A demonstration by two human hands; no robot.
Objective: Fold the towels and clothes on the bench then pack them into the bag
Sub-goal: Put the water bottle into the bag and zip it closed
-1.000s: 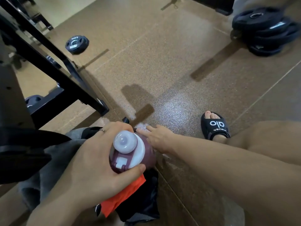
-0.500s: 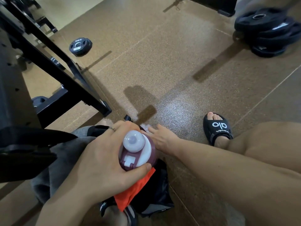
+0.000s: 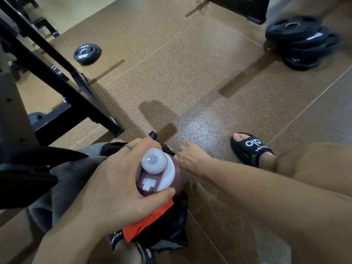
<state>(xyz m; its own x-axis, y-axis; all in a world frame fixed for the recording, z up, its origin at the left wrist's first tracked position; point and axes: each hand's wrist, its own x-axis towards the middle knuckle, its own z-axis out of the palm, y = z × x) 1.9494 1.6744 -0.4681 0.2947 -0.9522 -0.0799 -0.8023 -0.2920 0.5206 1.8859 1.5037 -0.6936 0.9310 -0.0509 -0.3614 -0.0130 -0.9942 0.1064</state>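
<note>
Presently: one bottle [image 3: 158, 173], upright, long axis toward the camera, gripped around its body by the left hand [image 3: 116, 183] directly above one black bag [image 3: 171, 223]. Right hand [image 3: 192, 159], fingers extended, reaches the bag's far edge; grasp unclear. One orange garment [image 3: 146, 223] inside; one grey garment [image 3: 62, 180] just left.

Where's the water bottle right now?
Low centre of the head view: the bottle is gripped by the left hand, above the orange cloth in the black bag, with the right hand just beside it.
</note>
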